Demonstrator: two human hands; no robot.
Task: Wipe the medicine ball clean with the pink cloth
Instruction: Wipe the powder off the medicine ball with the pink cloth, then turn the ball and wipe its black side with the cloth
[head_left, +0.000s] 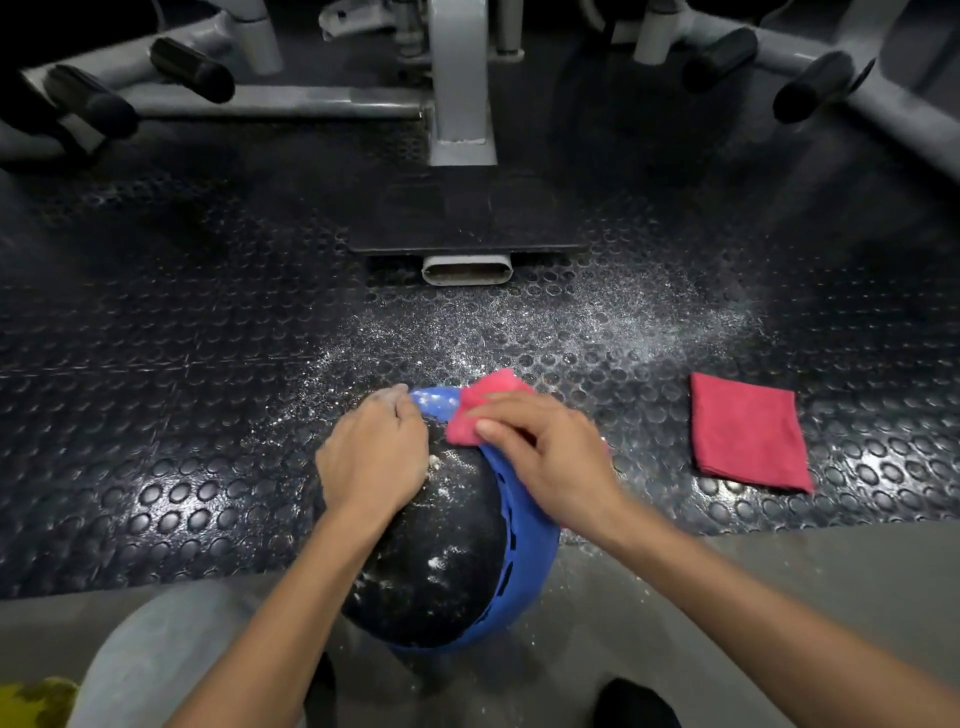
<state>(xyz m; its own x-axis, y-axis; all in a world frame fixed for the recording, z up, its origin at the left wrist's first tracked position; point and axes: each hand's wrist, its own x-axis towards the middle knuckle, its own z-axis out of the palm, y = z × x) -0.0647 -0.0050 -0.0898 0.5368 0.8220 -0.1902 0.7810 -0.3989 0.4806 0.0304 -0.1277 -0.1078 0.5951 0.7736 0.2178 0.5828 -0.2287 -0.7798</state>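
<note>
A black and blue medicine ball (441, 551) rests on the studded floor between my knees, with white powder specks on its black face and on its blue far rim. My left hand (374, 452) lies on the ball's upper left side, fingers curled over the top. My right hand (545, 452) presses a bunched pink cloth (480, 402) against the blue band at the ball's far right edge. Most of that cloth is hidden under my fingers.
A second pink cloth (745, 434) lies folded flat on the floor to the right. White powder (545, 322) is scattered on the black studded mat beyond the ball. A grey gym machine frame (460, 88) with black padded rollers stands at the back.
</note>
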